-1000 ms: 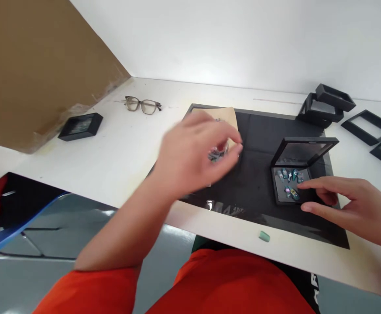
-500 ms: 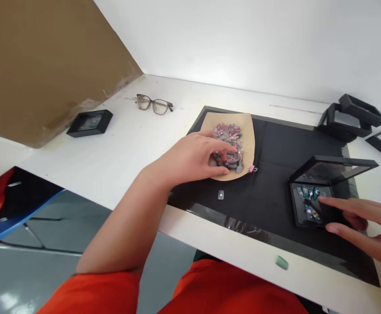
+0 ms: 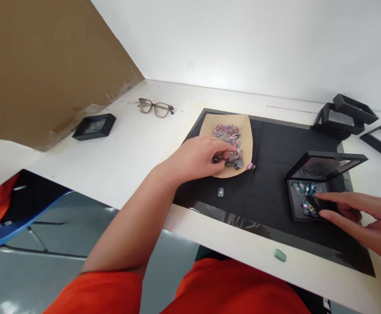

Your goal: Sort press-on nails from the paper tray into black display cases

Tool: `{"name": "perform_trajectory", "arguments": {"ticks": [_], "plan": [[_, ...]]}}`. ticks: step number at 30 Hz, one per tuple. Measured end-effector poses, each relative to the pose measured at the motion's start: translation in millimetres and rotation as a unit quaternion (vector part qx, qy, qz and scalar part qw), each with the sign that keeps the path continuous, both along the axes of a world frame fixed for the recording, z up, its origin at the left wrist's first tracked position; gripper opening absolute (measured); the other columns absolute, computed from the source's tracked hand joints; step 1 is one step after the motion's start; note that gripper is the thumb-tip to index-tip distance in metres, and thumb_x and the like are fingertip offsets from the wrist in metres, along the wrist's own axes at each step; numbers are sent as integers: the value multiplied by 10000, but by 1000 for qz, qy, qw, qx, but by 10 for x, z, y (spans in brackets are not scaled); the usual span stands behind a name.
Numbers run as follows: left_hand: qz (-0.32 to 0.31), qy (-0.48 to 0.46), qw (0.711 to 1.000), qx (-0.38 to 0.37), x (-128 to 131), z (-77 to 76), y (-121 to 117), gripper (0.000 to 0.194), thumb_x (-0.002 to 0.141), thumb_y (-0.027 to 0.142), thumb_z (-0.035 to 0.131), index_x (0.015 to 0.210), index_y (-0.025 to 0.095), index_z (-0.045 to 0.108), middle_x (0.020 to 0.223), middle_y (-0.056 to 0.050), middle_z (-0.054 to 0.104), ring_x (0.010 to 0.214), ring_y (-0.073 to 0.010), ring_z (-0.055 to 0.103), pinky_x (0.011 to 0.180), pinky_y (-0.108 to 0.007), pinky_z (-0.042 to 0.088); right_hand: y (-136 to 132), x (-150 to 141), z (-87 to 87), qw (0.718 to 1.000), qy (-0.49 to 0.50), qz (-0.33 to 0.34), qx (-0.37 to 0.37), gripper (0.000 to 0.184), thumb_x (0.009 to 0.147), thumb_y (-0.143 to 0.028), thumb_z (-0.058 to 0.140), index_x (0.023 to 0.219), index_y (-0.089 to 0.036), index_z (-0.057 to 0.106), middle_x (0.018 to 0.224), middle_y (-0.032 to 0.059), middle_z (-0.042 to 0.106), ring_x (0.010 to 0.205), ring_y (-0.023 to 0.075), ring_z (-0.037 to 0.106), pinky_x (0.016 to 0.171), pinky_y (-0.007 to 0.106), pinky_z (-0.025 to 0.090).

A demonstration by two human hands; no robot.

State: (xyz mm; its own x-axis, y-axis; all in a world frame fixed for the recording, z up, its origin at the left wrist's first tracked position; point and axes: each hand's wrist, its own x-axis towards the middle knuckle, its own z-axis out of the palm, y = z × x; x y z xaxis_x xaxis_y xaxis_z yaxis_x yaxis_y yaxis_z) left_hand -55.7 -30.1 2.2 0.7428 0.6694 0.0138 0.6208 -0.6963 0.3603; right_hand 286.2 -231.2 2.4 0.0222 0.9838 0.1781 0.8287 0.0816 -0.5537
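My left hand (image 3: 198, 159) reaches over a tan paper tray (image 3: 247, 135), its thumb and index finger apart at the near part of a pile of small decorated false nails (image 3: 228, 132). Some of the pile is hidden under the fingers. My right hand (image 3: 362, 216) is at the right side of a black display case (image 3: 293, 207), thumb and index finger parted at its inside edge. The case's clear-windowed lid (image 3: 331, 165) stands raised. Inside lie several teal and green false nails (image 3: 306, 189). A single grey false nail with a white star (image 3: 221, 192) rests on the black mat (image 3: 265, 192).
A pair of glasses (image 3: 156, 107) and a black case (image 3: 94, 126) lie on the left of the white table. Black frames (image 3: 341, 120) are stacked at the back right. A green piece (image 3: 279, 255) lies near the front edge. A pink clip (image 3: 249, 166) grips the tray.
My left thumb has drawn in closer to the index finger over the pile. My right hand stays at the case, slightly shifted. The whole view has moved a little.
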Motion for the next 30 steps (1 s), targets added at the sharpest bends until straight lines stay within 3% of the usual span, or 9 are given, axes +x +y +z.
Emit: {"name": "perform_trajectory", "arguments": {"ticks": [5, 10, 15, 18, 26, 30], "plan": [[32, -78, 996, -32, -28, 19, -1, 429, 971, 395, 621, 1330, 246, 801, 1033, -38, 811, 915, -213, 740, 827, -328, 555, -11, 11, -17, 1000, 0, -15, -4, 645, 890, -885, 666, 1015, -315, 938, 567, -5, 663, 376, 118, 470, 273, 223, 383], [46, -129, 988, -67, -28, 48, -9, 484, 955, 416, 626, 1376, 224, 768, 947, -32, 773, 828, -185, 696, 778, -316, 554, -18, 30, -35, 1000, -1, -20, -6, 654, 894, -898, 647, 1021, -325, 934, 573, -7, 653, 374, 117, 455, 274, 232, 370], [71, -158, 982, -73, -43, 25, 12, 739, 909, 356, 628, 1622, 176, 549, 993, -42, 762, 844, -181, 691, 757, -307, 560, -48, 69, -58, 999, -29, -25, -8, 691, 906, -922, 594, 1040, -334, 931, 576, -5, 650, 369, 119, 456, 294, 240, 405], [76, -168, 981, -63, -61, 5, 32, 781, 910, 347, 616, 1659, 168, 483, 1019, -47, 764, 853, -178, 687, 754, -301, 563, -59, 78, -62, 999, -45, -27, -9, 726, 911, -941, 551, 1037, -334, 930, 600, 10, 674, 372, 122, 453, 306, 251, 415], [89, -173, 980, -36, -45, 3, 34, 741, 918, 359, 625, 1632, 186, 526, 1032, -57, 774, 925, -210, 707, 796, -326, 591, -59, 19, 19, 999, -40, -37, -4, 737, 902, -941, 569, 1014, -313, 938, 581, 8, 661, 345, 112, 410, 284, 249, 375], [91, -173, 980, -30, -63, 3, 43, 712, 928, 370, 619, 1612, 183, 559, 1069, -71, 777, 959, -222, 712, 839, -349, 593, -68, 31, 6, 998, -58, -31, 5, 746, 917, -940, 542, 1031, -315, 934, 595, 9, 684, 362, 124, 468, 308, 250, 428]]}}
